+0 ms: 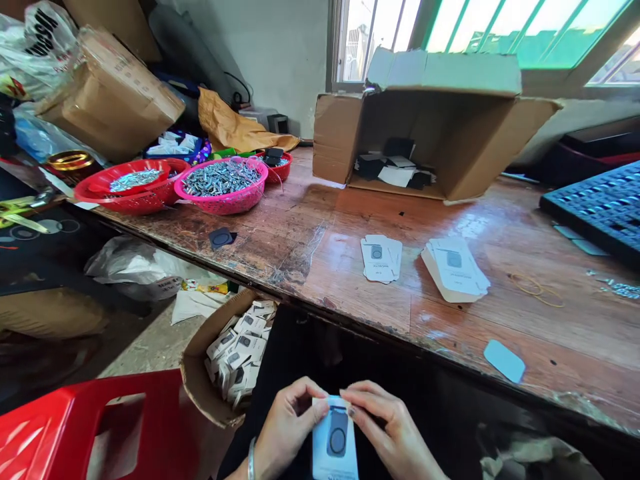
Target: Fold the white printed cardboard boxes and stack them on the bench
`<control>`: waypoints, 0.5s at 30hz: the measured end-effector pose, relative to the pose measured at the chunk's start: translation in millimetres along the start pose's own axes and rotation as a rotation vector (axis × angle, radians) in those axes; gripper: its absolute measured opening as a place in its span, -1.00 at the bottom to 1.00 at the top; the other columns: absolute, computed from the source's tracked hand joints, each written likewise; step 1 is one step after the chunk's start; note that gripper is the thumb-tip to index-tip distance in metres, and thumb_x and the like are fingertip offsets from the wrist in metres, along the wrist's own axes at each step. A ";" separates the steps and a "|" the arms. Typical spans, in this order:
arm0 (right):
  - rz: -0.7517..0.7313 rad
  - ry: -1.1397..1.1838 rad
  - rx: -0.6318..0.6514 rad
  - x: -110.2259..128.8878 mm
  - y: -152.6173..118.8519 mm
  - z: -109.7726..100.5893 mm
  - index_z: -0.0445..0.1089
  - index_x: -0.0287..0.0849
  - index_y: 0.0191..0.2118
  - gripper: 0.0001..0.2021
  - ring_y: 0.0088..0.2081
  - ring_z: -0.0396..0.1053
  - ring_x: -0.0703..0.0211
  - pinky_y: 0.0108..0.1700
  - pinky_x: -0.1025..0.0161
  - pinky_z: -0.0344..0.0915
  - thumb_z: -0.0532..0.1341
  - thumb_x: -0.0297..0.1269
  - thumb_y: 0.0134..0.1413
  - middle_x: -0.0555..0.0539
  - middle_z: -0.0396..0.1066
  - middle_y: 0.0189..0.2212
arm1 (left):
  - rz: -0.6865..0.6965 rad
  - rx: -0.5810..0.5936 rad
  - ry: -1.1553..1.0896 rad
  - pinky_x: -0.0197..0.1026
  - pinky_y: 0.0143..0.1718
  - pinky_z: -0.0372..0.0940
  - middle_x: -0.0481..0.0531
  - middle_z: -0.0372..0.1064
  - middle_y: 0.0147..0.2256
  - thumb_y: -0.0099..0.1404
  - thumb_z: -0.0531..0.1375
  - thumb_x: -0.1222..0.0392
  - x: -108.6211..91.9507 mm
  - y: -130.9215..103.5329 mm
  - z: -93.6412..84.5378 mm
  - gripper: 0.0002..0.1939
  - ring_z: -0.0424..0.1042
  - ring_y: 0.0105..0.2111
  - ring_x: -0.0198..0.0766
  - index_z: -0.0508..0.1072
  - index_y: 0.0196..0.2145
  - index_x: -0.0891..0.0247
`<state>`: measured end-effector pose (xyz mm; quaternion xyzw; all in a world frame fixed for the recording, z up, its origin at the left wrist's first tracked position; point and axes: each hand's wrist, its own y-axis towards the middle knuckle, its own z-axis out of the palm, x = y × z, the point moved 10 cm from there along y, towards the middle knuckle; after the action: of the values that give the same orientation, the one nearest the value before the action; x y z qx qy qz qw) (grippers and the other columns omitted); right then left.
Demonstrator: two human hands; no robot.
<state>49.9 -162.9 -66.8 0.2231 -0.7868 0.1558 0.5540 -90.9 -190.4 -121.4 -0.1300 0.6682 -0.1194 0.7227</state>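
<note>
My left hand (pixel 295 415) pinches the top left corner of a white printed packaging card (pixel 336 445), thumb on its front. The card is upright above my lap, with a dark phone-like shape and a ring on its face. My right hand (pixel 383 420) has thumb and fingers closed at the card's top right corner. On the table ahead are a small pile of similar cards (pixel 382 260) and a thicker stack of cards (pixel 456 270). Below, by my left knee, many more cards lie loose in a cardboard box (pixel 193 373).
A pink basket of small metal parts (pixel 223 205) stands beside a red basket (pixel 123 203). An open carton (pixel 333 137) holds black and white pieces. A blue pad (pixel 504 360), rubber bands (pixel 537 290) and a dark grid tray (pixel 600 200) lie right. A red stool (pixel 45 433) stands left.
</note>
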 end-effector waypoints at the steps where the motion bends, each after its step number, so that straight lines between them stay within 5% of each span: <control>1: -0.032 -0.037 -0.024 7.5 4.2 -4.3 0.54 -0.09 -0.10 -0.79 -0.25 0.52 0.15 -0.19 0.29 0.46 0.16 -0.33 0.26 -0.13 0.52 -0.16 | 0.002 -0.054 -0.023 -0.31 -0.41 0.27 -0.03 0.47 -0.50 0.02 0.38 -0.11 -0.8 5.4 -13.3 -0.62 0.39 -0.48 -0.29 0.52 -0.44 0.30; 3: -0.132 -0.128 -0.124 26.8 14.3 -21.3 0.49 -0.11 -0.03 -0.76 -0.24 0.51 0.15 -0.17 0.28 0.46 0.15 -0.36 0.24 -0.15 0.50 -0.11 | 0.021 -0.216 -0.033 -0.28 -0.36 0.32 0.00 0.52 -0.43 -0.01 0.38 -0.16 -3.9 16.2 -55.3 -0.55 0.43 -0.42 -0.25 0.54 -0.35 0.30; 6: -0.274 -0.320 -0.287 53.1 37.2 -57.3 0.48 -0.14 -0.10 -0.81 -0.16 0.48 0.08 -0.10 0.19 0.43 0.14 -0.33 0.25 -0.15 0.51 -0.18 | 0.052 -0.512 0.000 -0.22 -0.34 0.39 0.05 0.55 -0.32 -0.02 0.33 -0.24 -7.1 27.0 -141.9 -0.39 0.49 -0.39 -0.19 0.50 -0.15 0.29; 10: -0.154 -0.672 -0.493 48.7 88.6 -115.5 0.43 -0.17 -0.23 -0.84 -0.19 0.42 -0.03 -0.13 0.09 0.38 0.16 -0.22 0.21 -0.17 0.48 -0.28 | 0.034 -0.777 0.176 -0.07 -0.14 0.44 0.13 0.57 -0.21 -0.06 0.30 -0.21 -5.5 33.2 -237.3 -0.38 0.55 -0.20 -0.02 0.46 -0.14 0.26; 12: -0.078 -0.738 -0.568 39.5 113.3 -140.5 0.39 -0.22 -0.21 -0.76 -0.16 0.37 -0.13 -0.11 0.00 0.33 0.22 -0.14 0.14 -0.25 0.45 -0.25 | 0.022 -0.839 0.227 0.04 0.00 0.37 0.19 0.55 -0.14 -0.11 0.33 -0.12 -2.1 34.7 -259.1 -0.40 0.49 -0.05 0.10 0.44 -0.14 0.25; 15: 0.006 -0.792 -0.630 26.7 140.9 -163.6 0.33 -0.31 -0.12 -0.55 -0.06 0.28 -0.29 -0.05 -0.11 0.22 0.30 -0.02 0.03 -0.39 0.39 -0.15 | 0.019 -0.841 0.290 0.21 0.13 0.23 0.29 0.53 -0.10 -0.20 0.35 -0.08 4.7 38.2 -255.9 -0.39 0.41 0.05 0.27 0.45 -0.18 0.28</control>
<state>99.7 32.9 13.8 0.0848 -0.9460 -0.1840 0.2531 -345.7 -163.4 -157.8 -0.3884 0.7543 0.1527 0.5067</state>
